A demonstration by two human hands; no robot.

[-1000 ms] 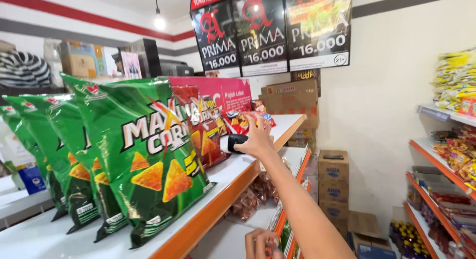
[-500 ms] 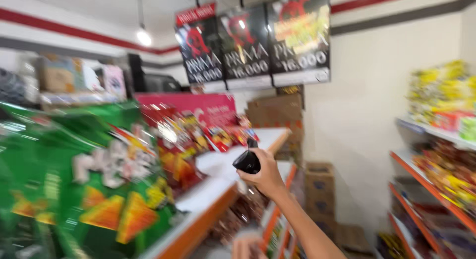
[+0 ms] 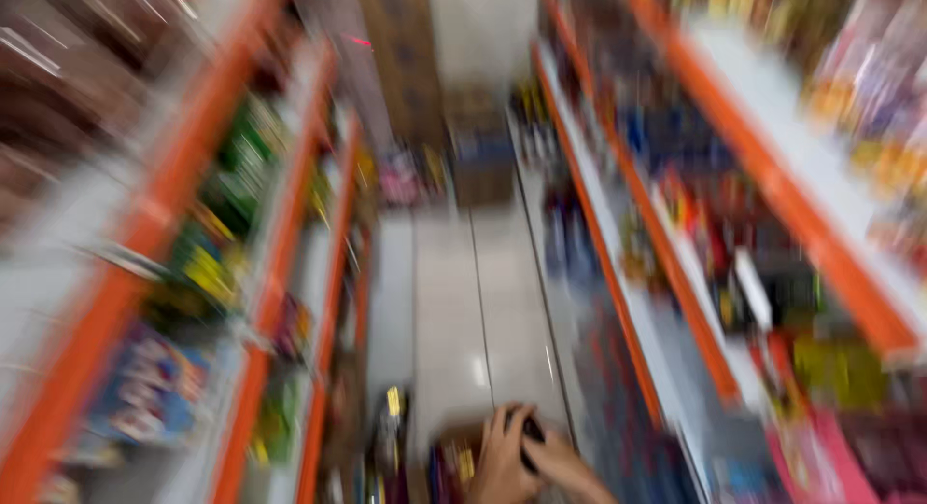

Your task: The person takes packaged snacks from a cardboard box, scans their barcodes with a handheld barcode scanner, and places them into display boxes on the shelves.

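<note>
Everything I see from the head camera is smeared by motion, so I read shapes more than detail. The biggest thing is the aisle floor, pale tiles running up the middle of the view. On either side stand shelf racks with orange edges: the left rack carries green and yellow packets, the right rack holds darker goods and some red and yellow ones. At the far end of the aisle sits a stack of brown cartons.

Down at the bottom edge, low over the floor, I see both hands close together. My left hand and my right hand meet around a small black object, which sits between them, touching both. The fingers look curled onto it, probably a closed grip from each side, though the blur keeps me from being sure which hand bears it.
</note>
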